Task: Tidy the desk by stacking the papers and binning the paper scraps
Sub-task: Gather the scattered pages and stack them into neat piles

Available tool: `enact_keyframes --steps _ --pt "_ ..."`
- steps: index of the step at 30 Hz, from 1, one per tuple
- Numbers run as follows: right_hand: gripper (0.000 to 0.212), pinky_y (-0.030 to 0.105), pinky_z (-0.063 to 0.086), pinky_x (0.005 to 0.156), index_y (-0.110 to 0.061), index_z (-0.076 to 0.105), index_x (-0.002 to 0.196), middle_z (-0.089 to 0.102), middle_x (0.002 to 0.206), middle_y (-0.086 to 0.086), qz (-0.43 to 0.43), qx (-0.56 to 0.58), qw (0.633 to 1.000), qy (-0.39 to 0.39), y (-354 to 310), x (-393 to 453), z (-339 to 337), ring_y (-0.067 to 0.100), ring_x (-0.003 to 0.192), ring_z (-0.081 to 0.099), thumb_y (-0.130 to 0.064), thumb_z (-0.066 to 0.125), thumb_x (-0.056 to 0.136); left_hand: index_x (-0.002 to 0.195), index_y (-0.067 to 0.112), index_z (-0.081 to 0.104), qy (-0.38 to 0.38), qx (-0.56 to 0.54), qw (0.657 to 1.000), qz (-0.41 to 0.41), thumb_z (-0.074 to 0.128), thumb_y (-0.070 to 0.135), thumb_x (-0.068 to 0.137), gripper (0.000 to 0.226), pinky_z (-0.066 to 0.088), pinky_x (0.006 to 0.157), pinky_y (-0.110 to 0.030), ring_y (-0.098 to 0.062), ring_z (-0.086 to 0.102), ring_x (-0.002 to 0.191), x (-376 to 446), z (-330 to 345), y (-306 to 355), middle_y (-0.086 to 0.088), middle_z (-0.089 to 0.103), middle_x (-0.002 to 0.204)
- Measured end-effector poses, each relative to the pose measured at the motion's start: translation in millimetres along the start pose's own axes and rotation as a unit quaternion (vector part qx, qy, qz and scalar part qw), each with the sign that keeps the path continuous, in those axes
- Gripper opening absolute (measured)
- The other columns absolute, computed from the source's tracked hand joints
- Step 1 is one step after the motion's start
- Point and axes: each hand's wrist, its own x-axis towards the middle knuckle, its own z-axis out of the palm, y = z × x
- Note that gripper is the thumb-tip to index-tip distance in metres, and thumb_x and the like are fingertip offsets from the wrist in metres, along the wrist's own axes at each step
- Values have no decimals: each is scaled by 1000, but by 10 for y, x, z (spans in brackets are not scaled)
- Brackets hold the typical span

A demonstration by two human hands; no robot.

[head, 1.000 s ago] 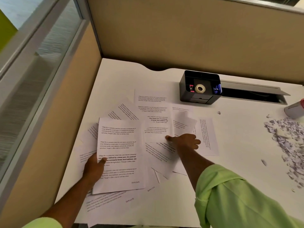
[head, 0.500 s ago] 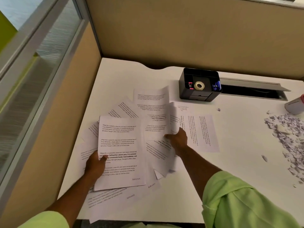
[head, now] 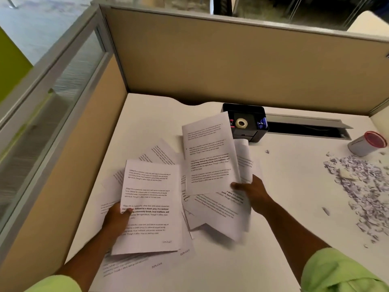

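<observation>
**Desk:** What is at the left of the frame?

**Caption:** The person's left hand (head: 117,218) grips a printed sheet (head: 150,205) by its left edge, thumb curled over the text, the page lying atop a loose fan of scattered papers (head: 212,209) on the white desk (head: 151,114).

**Desk:** And at centre?

**Caption:** The right hand (head: 251,191) pinches the lower right corner of a second sheet (head: 208,157), lifted and tilted up off the pile. More pages curl behind it; whether the fingers hold those too cannot be told. Both sleeves are lime green.

**Desk:** Behind that sheet?

**Caption:** A black desk organiser (head: 247,122) with a tape roll (head: 241,123) inside, partly hidden by the raised page, just beside an open cable slot (head: 305,128).

**Desk:** Far right?

**Caption:** A grey cup with a red rim (head: 367,143) lies on its side, near a spread of paper scraps (head: 362,190) well apart from the papers.
</observation>
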Motion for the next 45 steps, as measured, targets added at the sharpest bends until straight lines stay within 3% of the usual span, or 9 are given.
enact_keyframes --steps 9,13,18,23,26,30,32,39,45 --pt "49 58 62 77 -7 66 116 77 105 15 63 -74 995 -10 546 -304 -950 38 90 76 -3 87 72 132 10 58 8 -143 990 3 56 8 98 35 48 99 -47 -33 60 111 -185 151 180 -12 64 124" --pt "63 49 64 74 -12 63 118 77 104 11 41 -76 996 16 732 -360 -1090 31 87 77 -30 91 65 132 10 58 -10 -184 983 -5 58 7 97 35 44 104 -50 -34 58 115 -332 397 242 -13 63 125" --pt "63 40 62 76 -30 36 130 69 110 0 44 -93 989 103 834 -412 -1164 24 91 73 -34 81 87 131 10 59 -43 -170 985 -4 60 7 95 36 47 102 -50 -32 62 111 -594 842 349 -12 66 123" --pt "71 47 64 77 -39 37 132 65 113 2 13 -202 970 137 923 -338 -1349 22 86 73 -42 83 79 131 9 58 -44 -123 991 -6 59 10 96 35 47 101 -44 -31 60 112 -806 1205 404 -11 64 124" --pt "54 41 57 84 -28 50 127 51 117 0 28 -296 943 150 887 -310 -1403 21 96 63 -41 80 84 131 10 58 -38 -113 993 -18 59 9 96 35 47 101 -47 -32 61 112 -856 1355 375 -12 64 127" --pt "24 29 44 74 -20 67 95 63 104 -1 7 -364 919 150 835 -283 -1534 16 88 58 -42 75 89 131 9 58 -18 -102 994 -31 59 9 96 35 48 100 -45 -33 60 112 -914 1511 370 -13 64 127" --pt "23 29 44 73 -22 64 87 62 99 -4 -1 -355 922 154 825 -250 -1607 17 87 61 -42 75 89 131 8 57 -8 -92 995 -35 58 8 96 35 47 101 -46 -34 59 114 -938 1561 383 -14 63 128" --pt "14 41 55 83 -17 62 106 70 102 2 -54 -264 946 182 744 -117 -1877 26 93 67 -29 55 103 133 6 56 20 -50 998 -37 57 9 97 36 45 98 -42 -38 57 117 -950 1588 427 -18 61 130" --pt "20 50 57 91 -16 69 106 73 103 5 -46 -111 965 233 677 49 -2159 28 98 70 -31 60 96 131 6 58 27 -48 998 -36 58 10 96 35 45 98 -42 -38 57 115 -906 1539 425 -18 62 129"
